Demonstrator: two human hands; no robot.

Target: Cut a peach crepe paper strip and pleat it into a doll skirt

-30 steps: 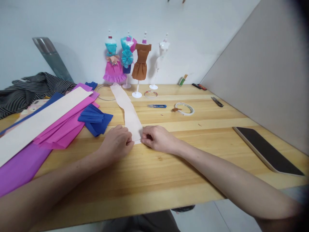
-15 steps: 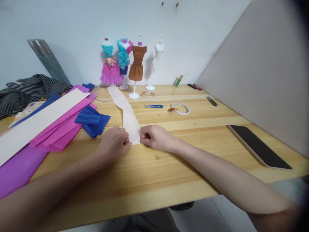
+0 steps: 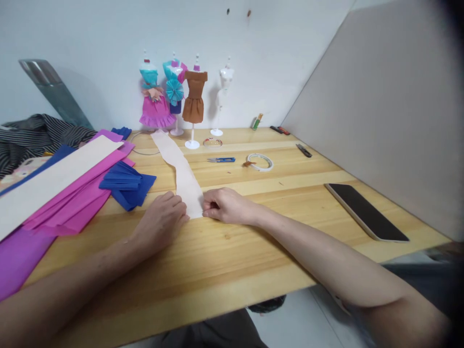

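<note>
A pale pink strip of crepe paper [image 3: 182,170] lies lengthwise on the wooden table, running from near the mannequins down to my hands. My left hand [image 3: 163,217] is closed on the left corner of its near end, fingers bent down to the tabletop. Opposite it, my right hand [image 3: 226,206] pinches the right edge near the same end. The short near edge of the strip shows between the two hands. Left of my left hand sits a folded, pleated piece of blue crepe paper [image 3: 126,183].
Dressed mini mannequins stand at the back, one in a brown dress [image 3: 195,99], beside a bare white mannequin [image 3: 225,79]. Blue thread snips [image 3: 222,160], a roll of tape [image 3: 260,163] and a phone [image 3: 366,211] lie rightward. Crepe sheets [image 3: 65,174] are stacked left.
The whole view has shifted, so the table items appear farther left. Both hands stay at the strip's near end, with a little more of its near edge showing between them.
</note>
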